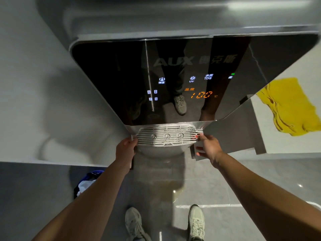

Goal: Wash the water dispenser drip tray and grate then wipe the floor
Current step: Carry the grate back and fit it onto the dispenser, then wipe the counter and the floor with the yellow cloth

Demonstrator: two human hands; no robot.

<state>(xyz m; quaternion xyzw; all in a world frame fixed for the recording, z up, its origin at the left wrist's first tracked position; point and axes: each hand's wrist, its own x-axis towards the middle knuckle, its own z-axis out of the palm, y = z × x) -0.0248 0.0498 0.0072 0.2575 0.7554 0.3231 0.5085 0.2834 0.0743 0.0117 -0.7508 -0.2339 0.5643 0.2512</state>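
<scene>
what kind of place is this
Probably a kitchen or pantry corner, home or office unclear: a standing water dispenser with a lit touch panel, a counter beside it holding a yellow cloth, and a tiled floor.

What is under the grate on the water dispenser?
The drip tray, its rounded grey front showing just below the grate; the left hand and right hand grip the grate's ends. The slats hide whatever is inside it.
</scene>
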